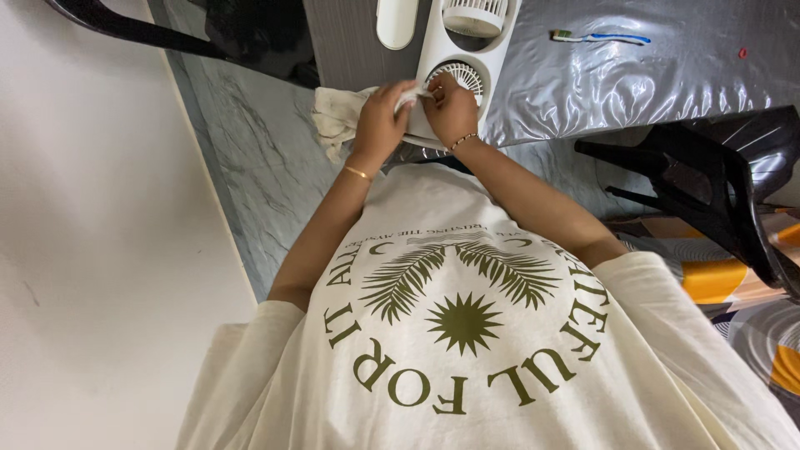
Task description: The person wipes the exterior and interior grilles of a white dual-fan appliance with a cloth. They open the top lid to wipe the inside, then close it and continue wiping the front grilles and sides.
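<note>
Your left hand (379, 121) grasps a cloth (340, 117), right hand (451, 108) fingers pinch it against the fan (454, 62) at the counter (633, 75) edge, chair (708, 183) close right.

Bright even daylight, glare on silver table cover (633, 75) (crinkled), sharp focus

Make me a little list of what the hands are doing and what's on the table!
Left hand: grips a crumpled white cloth
Right hand: pinches the cloth's end against the round grille of a white fan
Table: shiny grey cover
Also there: toothbrush lying flat, apart from the fan
Beside the table: black chair
</note>
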